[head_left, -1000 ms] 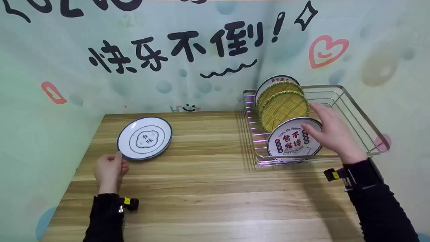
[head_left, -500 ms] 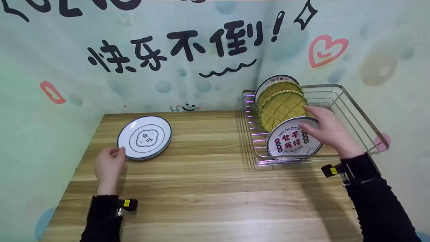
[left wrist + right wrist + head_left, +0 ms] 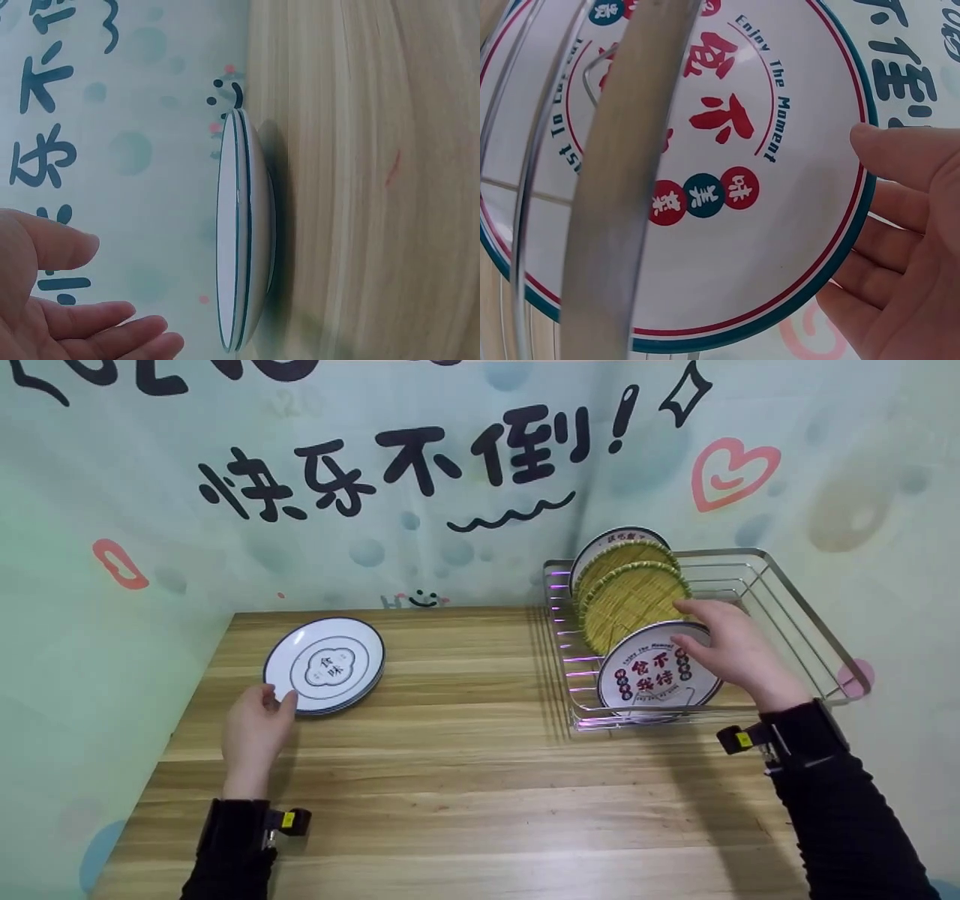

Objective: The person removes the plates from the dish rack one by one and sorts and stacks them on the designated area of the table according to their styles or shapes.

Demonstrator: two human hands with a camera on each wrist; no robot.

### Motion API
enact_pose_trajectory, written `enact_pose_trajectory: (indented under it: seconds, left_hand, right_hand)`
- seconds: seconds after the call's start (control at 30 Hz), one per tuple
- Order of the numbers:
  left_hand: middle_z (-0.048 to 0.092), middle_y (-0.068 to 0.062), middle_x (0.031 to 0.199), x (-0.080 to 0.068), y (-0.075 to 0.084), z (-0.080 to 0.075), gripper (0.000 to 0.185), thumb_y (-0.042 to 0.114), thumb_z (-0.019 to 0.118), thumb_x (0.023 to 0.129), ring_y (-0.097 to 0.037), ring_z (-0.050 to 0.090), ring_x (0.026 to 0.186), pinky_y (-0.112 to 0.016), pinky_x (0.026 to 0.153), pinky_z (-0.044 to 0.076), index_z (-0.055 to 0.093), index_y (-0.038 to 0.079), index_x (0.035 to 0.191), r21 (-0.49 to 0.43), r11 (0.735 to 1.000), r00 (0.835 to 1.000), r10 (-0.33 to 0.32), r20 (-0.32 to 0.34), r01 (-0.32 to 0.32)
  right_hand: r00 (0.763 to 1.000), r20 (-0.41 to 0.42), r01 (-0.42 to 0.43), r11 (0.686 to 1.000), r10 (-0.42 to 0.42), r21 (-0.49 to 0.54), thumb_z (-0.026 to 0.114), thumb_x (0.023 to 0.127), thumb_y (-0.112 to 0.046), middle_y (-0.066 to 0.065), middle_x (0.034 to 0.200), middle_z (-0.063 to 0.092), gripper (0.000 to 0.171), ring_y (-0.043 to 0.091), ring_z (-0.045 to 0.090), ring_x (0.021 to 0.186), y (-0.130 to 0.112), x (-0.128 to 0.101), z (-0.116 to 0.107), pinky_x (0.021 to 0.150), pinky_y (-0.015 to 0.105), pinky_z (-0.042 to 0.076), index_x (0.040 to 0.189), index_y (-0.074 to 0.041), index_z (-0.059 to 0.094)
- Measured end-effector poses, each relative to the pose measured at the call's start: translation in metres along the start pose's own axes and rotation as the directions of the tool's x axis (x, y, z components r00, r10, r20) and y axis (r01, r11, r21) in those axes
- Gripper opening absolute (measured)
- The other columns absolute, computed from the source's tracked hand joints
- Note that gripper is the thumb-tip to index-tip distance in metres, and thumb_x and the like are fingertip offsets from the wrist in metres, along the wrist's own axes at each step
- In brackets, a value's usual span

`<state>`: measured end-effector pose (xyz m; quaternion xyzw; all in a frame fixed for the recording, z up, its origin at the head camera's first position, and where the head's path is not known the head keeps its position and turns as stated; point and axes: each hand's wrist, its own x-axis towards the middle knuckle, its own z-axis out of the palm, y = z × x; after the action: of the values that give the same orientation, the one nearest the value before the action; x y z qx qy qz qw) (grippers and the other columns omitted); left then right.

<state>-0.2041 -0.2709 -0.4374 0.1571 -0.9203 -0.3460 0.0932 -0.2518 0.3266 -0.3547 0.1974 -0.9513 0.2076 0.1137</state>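
On the left of the table two stacked white plates (image 3: pixel 345 649) with blue rims lie flat; the left wrist view shows both rims (image 3: pixel 244 225). My left hand (image 3: pixel 259 739) is at their near left edge, thumb and fingers spread, gripping nothing; in its own wrist view the hand (image 3: pixel 67 315) is apart from the plates. A white plate with red lettering (image 3: pixel 656 675) leans upright in the wire rack's near end. At its upper right rim is my right hand (image 3: pixel 739 649), thumb in front and fingers reaching behind. Its wrist view shows the thumb (image 3: pixel 900 154) overlapping the rim.
The metal wire rack (image 3: pixel 806 622) stands at the table's right. In it, behind the lettered plate, two round woven bamboo trays (image 3: pixel 634 600) and another white plate (image 3: pixel 600 544) stand on edge. A printed cloth backdrop (image 3: pixel 465 562) closes off the back. The table (image 3: pixel 450 780) is wood.
My left hand has gone from curled fingers to spread ones and shifted slightly right at the plates. My right hand has moved a little left along the lettered plate's rim. The plates have not moved.
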Motion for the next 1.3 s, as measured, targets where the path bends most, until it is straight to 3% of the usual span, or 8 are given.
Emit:
enact_pose_trajectory:
  seconds: [0.2, 0.4, 0.8, 1.07, 1.3]
  left_hand:
    - [0.046, -0.035, 0.139, -0.001, 0.003, 0.002, 0.062, 0.032, 0.057, 0.099, -0.049, 0.044, 0.128, -0.058, 0.109, 0.034, 0.043, -0.014, 0.139, 0.022, 0.999, 0.999, 0.030, 0.020, -0.030]
    - [0.047, -0.034, 0.139, -0.005, 0.010, 0.010, 0.062, 0.033, 0.056, 0.099, -0.047, 0.044, 0.129, -0.056, 0.109, 0.034, 0.043, -0.012, 0.139, -0.005, 0.999, 0.999, 0.044, 0.023, -0.044]
    - [0.054, -0.034, 0.130, -0.011, 0.020, 0.027, 0.053, 0.024, 0.062, 0.096, -0.045, 0.051, 0.120, -0.055, 0.102, 0.041, 0.051, -0.014, 0.131, -0.054, 0.982, 0.984, 0.180, -0.010, -0.180]
    - [0.050, -0.032, 0.136, -0.015, 0.027, 0.035, 0.057, 0.026, 0.061, 0.097, -0.044, 0.048, 0.125, -0.054, 0.106, 0.039, 0.046, -0.011, 0.137, -0.039, 0.982, 0.982, 0.186, 0.040, -0.185]
    - [0.047, -0.034, 0.138, -0.016, 0.033, 0.042, 0.062, 0.028, 0.063, 0.096, -0.046, 0.045, 0.128, -0.054, 0.108, 0.036, 0.044, -0.013, 0.139, -0.031, 0.967, 0.963, 0.256, 0.078, -0.254]
  right_hand:
    - [1.000, -0.007, 0.013, 1.000, -0.013, -0.014, 0.069, 0.092, -0.009, 0.031, 0.130, 0.055, 0.045, 0.047, 0.049, 0.121, 0.001, -0.001, 0.002, 0.106, 0.061, 0.033, 0.130, 0.011, 0.055]
    - [1.000, 0.024, -0.017, 1.000, 0.018, -0.007, 0.066, 0.094, -0.009, 0.031, 0.125, 0.058, 0.040, 0.048, 0.053, 0.116, 0.004, -0.004, 0.004, 0.102, 0.062, 0.036, 0.129, 0.009, 0.056]
    - [1.000, -0.018, -0.003, 1.000, 0.003, 0.002, 0.060, 0.095, -0.001, 0.029, 0.108, 0.064, 0.025, 0.046, 0.060, 0.101, 0.005, -0.008, 0.010, 0.093, 0.062, 0.044, 0.118, 0.009, 0.059]
    - [0.998, -0.059, 0.016, 1.000, -0.016, -0.008, 0.056, 0.095, 0.003, 0.026, 0.100, 0.065, 0.018, 0.042, 0.061, 0.093, 0.004, -0.010, 0.009, 0.087, 0.061, 0.047, 0.113, 0.006, 0.061]
    - [0.996, -0.086, 0.000, 1.000, -0.001, -0.005, 0.052, 0.097, 0.005, 0.025, 0.096, 0.066, 0.015, 0.042, 0.063, 0.088, 0.005, -0.012, 0.010, 0.083, 0.060, 0.049, 0.108, 0.004, 0.063]
